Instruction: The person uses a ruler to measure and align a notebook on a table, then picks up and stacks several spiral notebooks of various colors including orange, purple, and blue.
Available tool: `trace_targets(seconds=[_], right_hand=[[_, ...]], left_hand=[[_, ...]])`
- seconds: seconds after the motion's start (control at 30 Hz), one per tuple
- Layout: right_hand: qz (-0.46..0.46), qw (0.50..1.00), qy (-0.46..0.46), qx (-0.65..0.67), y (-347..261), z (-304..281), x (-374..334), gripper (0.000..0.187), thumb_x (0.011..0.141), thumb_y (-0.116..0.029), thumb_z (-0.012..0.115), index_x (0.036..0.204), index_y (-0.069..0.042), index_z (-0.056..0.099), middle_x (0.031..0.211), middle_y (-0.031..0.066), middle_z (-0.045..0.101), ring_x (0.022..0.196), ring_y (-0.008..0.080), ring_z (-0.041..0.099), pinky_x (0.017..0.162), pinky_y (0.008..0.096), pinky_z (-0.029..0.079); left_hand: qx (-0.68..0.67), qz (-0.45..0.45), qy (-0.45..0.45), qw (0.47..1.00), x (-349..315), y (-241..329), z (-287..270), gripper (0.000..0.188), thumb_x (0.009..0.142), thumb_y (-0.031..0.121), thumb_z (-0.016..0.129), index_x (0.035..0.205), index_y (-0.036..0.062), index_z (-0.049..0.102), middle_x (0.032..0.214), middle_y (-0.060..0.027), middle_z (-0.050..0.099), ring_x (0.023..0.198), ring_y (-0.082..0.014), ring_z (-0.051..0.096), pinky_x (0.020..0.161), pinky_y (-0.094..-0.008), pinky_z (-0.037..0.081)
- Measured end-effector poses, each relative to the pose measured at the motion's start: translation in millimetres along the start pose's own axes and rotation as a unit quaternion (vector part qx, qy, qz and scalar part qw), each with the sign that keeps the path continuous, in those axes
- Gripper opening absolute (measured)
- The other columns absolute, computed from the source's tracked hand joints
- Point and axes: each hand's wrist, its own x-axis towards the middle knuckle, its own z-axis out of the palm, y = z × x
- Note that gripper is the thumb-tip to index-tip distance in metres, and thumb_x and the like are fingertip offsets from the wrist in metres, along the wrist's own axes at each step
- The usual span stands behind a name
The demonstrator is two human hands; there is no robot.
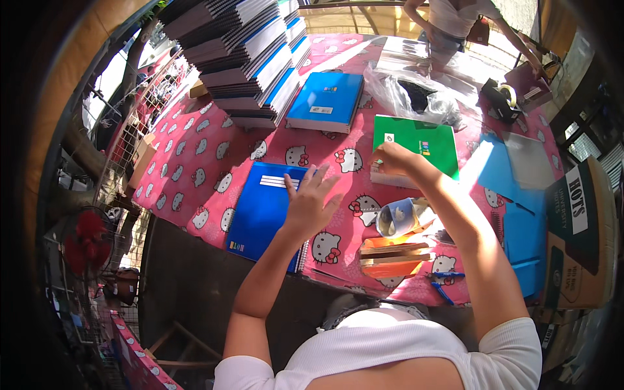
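Two bare hands at work over a table spread with one pink tablecloth (printed with white cat faces); one blue notebook, spiral-bound, lies flat at the near edge, left of centre, bearing one white ruled label; one green-topped stack sits farther right; one low blue-topped stack stands behind, next to at least two tall notebook piles; two blue pens, one orange packet, one tape dispenser and one large carton occupy the right side; one co-worker stands at the far side.

The hands are well apart; the left hand is palm down over the notebook's right part, fingers spread and pointing away (contact cannot be told); the right hand reaches forward, forearm slanting leftward, fingers curled at the green cover's left edge; whether they grip anything cannot be told.
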Motion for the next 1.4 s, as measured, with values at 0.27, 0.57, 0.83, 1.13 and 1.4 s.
trace_targets(seconds=[0.27, 0.57, 0.83, 1.13, 1.4], right_hand=[[-0.031, 0.998, 0.039, -0.050, -2.9, 13.7, 3.2, 0.031, 0.067, 0.000, 0.060, 0.094, -0.012, 0.069, 0.090, 0.0121, 0.067, 0.086, 0.0325, 0.064, 0.076, 0.0413, 0.052], [-0.012, 0.999, 0.018, -0.040, 10.1, 18.9, -0.5, 0.029, 0.072, -0.005, 0.061, 0.101, -0.009, 0.064, 0.092, 0.0158, 0.065, 0.087, 0.0350, 0.063, 0.078, 0.0437, 0.050], [0.018, 0.982, 0.180, -0.050, -23.6, -40.3, -31.9, 0.031, 0.076, 0.002, 0.050, 0.106, -0.002, 0.053, 0.077, 0.0211, 0.063, 0.078, 0.0389, 0.063, 0.065, 0.0466, 0.050], [0.024, 0.861, 0.500, 0.084, -125.8, -76.0, -224.5, 0.080, 0.068, -0.011, 0.079, 0.135, -0.005, 0.036, 0.126, 0.0174, 0.050, 0.118, 0.0316, 0.050, 0.095, 0.0412, 0.044], [0.158, 0.810, 0.452, 0.338, -110.4, 41.2, -284.6, 0.023, 0.075, 0.000, 0.073, 0.096, -0.003, 0.063, 0.088, 0.0096, 0.068, 0.079, 0.0199, 0.066, 0.067, 0.0308, 0.051]], left_hand=[[0.031, 0.116, -0.145, 0.982, -51.9, 116.8, 77.0, 0.066, 0.082, 0.016, 0.058, 0.144, 0.0147, 0.034, 0.140, -0.0087, 0.043, 0.127, -0.0273, 0.043, 0.101, -0.0745, 0.006], [0.073, 0.188, -0.169, 0.965, -40.7, 100.7, 62.3, 0.068, 0.077, 0.013, 0.065, 0.140, 0.0166, 0.040, 0.119, -0.0044, 0.058, 0.108, -0.0233, 0.055, 0.104, -0.0709, 0.007], [-0.413, 0.009, 0.136, 0.900, 3.5, 76.6, 71.4, 0.096, 0.072, 0.028, 0.078, 0.147, 0.0155, 0.021, 0.142, -0.0079, 0.043, 0.137, -0.0268, 0.033, 0.113, -0.0489, 0.017], [-0.396, 0.075, 0.285, 0.869, -11.3, 79.0, -1.2, 0.010, 0.077, -0.001, 0.071, 0.083, 0.0024, 0.064, 0.078, -0.0044, 0.068, 0.071, -0.0114, 0.066, 0.060, -0.0269, 0.052], [-0.539, -0.013, 0.215, 0.814, -51.7, 105.6, -40.3, 0.015, 0.075, 0.004, 0.076, 0.088, 0.0019, 0.069, 0.080, -0.0036, 0.070, 0.071, -0.0101, 0.064, 0.063, -0.0258, 0.052]])
